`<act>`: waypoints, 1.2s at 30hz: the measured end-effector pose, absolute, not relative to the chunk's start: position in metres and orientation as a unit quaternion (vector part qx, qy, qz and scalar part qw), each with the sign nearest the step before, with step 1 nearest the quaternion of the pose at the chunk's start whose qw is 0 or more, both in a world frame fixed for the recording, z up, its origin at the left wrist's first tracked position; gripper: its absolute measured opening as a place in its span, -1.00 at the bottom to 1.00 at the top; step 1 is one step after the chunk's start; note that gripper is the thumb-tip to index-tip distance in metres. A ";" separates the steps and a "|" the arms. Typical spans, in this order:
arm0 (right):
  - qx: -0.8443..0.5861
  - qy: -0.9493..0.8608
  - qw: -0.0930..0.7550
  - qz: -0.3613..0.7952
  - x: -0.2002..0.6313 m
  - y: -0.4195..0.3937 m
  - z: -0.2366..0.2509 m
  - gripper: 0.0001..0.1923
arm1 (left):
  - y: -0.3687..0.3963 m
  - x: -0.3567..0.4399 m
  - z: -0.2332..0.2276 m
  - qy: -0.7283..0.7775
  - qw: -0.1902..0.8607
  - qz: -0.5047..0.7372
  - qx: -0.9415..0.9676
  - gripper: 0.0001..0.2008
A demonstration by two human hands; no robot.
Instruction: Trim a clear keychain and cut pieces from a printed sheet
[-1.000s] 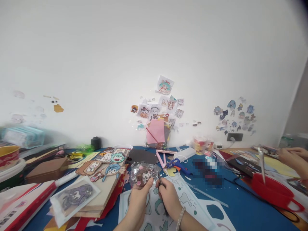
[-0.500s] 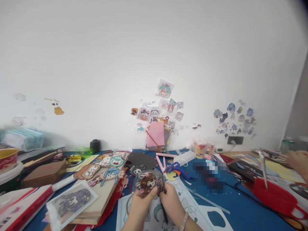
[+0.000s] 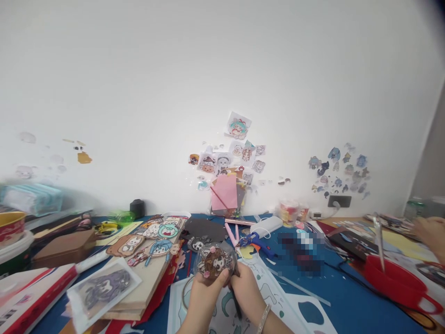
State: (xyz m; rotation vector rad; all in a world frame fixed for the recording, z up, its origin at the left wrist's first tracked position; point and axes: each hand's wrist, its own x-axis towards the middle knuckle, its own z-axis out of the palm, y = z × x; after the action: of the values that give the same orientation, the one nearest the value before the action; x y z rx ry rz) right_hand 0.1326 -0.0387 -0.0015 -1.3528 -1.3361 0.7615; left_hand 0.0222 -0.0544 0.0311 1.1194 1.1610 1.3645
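Shifted toward us, the cartoon picture (image 3: pixel 216 260) is over the sheet (image 3: pixel 266 274), pinched in our left hand (image 3: pixel 205 293); our right hand (image 3: pixel 247 285) grips a dark tool (image 3: pixel 238 305). Pinching firmly should keep the picture steady.

Left hand (image 3: pixel 207 292): bare, as were the wrist and the visible stretch of the left forearm (image 3: pixel 195 321). Right hand (image 3: pixel 246 286): likewise bare. A bracelet (image 3: pixel 264 318) was worn on the right wrist. It was a narrow, pale, silvery band with a glittering, finely broken surface; whether beads, stones or links made it up could not be determined at that size. Only the upper side of the band showed. Beyond it, the right forearm (image 3: pixel 278 326) was bare as far as the lower edge of the view, where both forearms were cut off.
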 end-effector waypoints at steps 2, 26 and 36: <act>-0.583 -0.551 0.508 0.313 0.132 -0.038 -0.003 -0.82 | -0.053 0.022 0.029 0.461 0.506 0.550 0.479 -0.66; -0.584 -0.577 0.511 0.256 0.135 -0.037 0.001 -0.82 | -0.053 0.023 0.029 0.439 0.541 0.570 0.435 -0.67; -0.509 -0.575 0.531 0.358 0.132 -0.032 0.002 -0.84 | -0.044 0.018 0.022 0.413 0.571 0.577 0.413 -0.62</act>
State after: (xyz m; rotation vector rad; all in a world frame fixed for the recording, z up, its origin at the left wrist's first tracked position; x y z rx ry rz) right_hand 0.1322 -0.0318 0.0016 -1.2149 -1.3717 0.8554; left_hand 0.0180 -0.0435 0.0223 0.9687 0.9689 1.3524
